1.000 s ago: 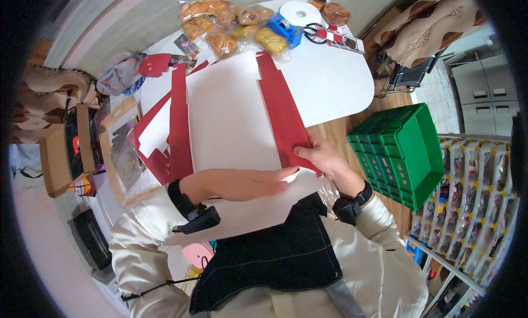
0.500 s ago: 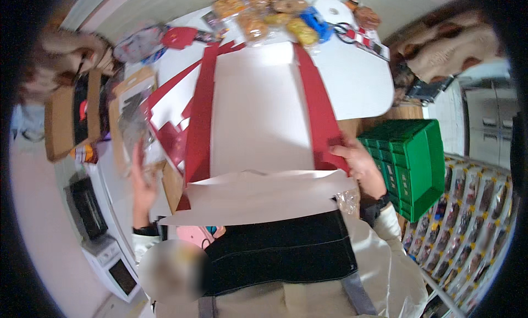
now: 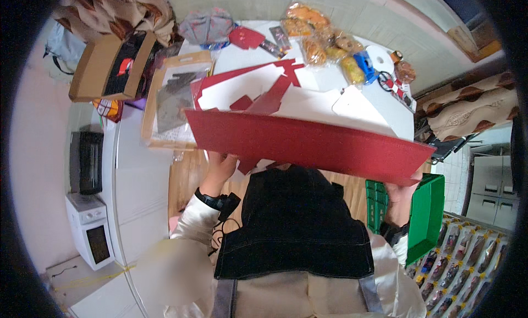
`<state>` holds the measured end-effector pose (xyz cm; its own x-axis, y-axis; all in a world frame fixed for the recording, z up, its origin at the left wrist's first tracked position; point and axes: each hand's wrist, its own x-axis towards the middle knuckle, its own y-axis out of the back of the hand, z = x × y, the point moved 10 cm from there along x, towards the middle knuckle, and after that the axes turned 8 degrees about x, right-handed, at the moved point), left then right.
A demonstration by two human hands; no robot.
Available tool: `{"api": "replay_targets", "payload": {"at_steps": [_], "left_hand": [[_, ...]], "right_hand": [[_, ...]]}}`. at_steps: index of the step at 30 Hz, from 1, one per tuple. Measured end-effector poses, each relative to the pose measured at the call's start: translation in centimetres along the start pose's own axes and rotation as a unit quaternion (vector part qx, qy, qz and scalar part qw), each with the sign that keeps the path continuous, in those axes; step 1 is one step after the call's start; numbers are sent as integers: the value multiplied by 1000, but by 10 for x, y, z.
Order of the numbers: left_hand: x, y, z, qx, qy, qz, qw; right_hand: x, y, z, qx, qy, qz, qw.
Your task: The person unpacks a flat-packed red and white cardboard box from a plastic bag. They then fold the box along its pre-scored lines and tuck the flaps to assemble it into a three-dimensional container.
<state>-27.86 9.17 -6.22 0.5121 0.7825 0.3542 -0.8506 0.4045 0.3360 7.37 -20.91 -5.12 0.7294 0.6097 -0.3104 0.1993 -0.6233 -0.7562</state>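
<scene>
A large folded cardboard sheet point(image 3: 308, 145), red on the side toward me, spans the space between my hands in front of the table edge. My left hand point(image 3: 221, 167) is under its left part, fingers partly hidden behind the card. Near the right end, my right hand point(image 3: 404, 190) grips the lower edge, its fingertips covered by the sheet. Behind it on the white table point(image 3: 399, 114) lie cut red strips point(image 3: 269, 98) and white card pieces point(image 3: 319, 102).
At the back are bagged breads point(image 3: 313, 50), a white roll point(image 3: 378, 57), a red piece point(image 3: 246, 37) and a grey patterned bag point(image 3: 206, 28). Shallow and open cardboard boxes point(image 3: 93, 70) stand left. A green crate point(image 3: 426, 224) is beside my right hand.
The cardboard has been lifted and turned from lying white side up to showing its red side. My left hand has come from open and apart to holding it. My view has shifted.
</scene>
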Motion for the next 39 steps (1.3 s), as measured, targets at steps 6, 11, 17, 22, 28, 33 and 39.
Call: {"api": "replay_targets", "payload": {"at_steps": [6, 11, 17, 22, 28, 33, 39], "left_hand": [[45, -6, -21, -166, 56, -97, 980], [93, -15, -47, -442, 131, -128, 878], [102, -10, 19, -312, 75, 55, 946], [115, 12, 35, -294, 79, 176, 936], [121, 32, 24, -287, 113, 183, 933], [108, 33, 42, -306, 146, 222, 914], [72, 12, 40, -327, 177, 265, 889]], "right_hand": [[-6, -4, -63, -54, 408, 13, 911], [31, -58, -99, -134, 504, -118, 845], [20, -158, -108, -354, 437, -205, 801], [15, -190, -95, -478, 412, -222, 743], [22, -206, -75, -507, 371, -284, 724], [22, -204, -87, -323, 305, -343, 828], [91, -99, -49, -536, 268, -161, 784]]}}
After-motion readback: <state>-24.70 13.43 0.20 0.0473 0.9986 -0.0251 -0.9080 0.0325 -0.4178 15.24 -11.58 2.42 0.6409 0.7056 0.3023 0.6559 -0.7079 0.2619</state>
